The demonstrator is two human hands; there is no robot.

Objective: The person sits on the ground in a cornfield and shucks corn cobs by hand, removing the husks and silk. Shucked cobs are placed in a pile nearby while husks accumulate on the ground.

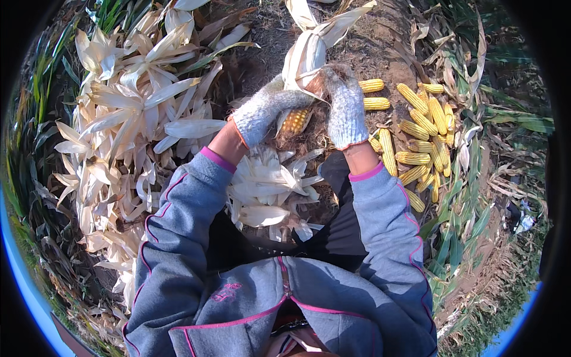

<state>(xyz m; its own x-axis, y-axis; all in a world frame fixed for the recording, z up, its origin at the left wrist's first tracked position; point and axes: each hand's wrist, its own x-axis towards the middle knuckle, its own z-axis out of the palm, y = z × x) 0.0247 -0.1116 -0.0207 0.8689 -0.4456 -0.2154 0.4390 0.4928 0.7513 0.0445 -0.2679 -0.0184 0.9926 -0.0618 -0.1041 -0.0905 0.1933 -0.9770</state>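
Note:
Both my hands wear dirty white knit gloves and meet in front of me at an ear of corn [305, 58] in its pale dry husk. My left hand [264, 110] is closed around the lower part of the ear, thumb across toward the right. My right hand [346, 110] has its fingers curled at the brown silk and husk edge on the ear's right side. Yellow kernels [295, 121] show just below my left hand, partly hidden by it; I cannot tell whether they belong to the same ear. Husk leaves splay out at the far end.
Dry husks [143, 119] form a large heap on the left, with more loose husks [270, 184] between my legs. Several bare yellow cobs [422, 137] are piled on the right, two of them beside my right hand. Stalks and green leaves [455, 238] line both sides.

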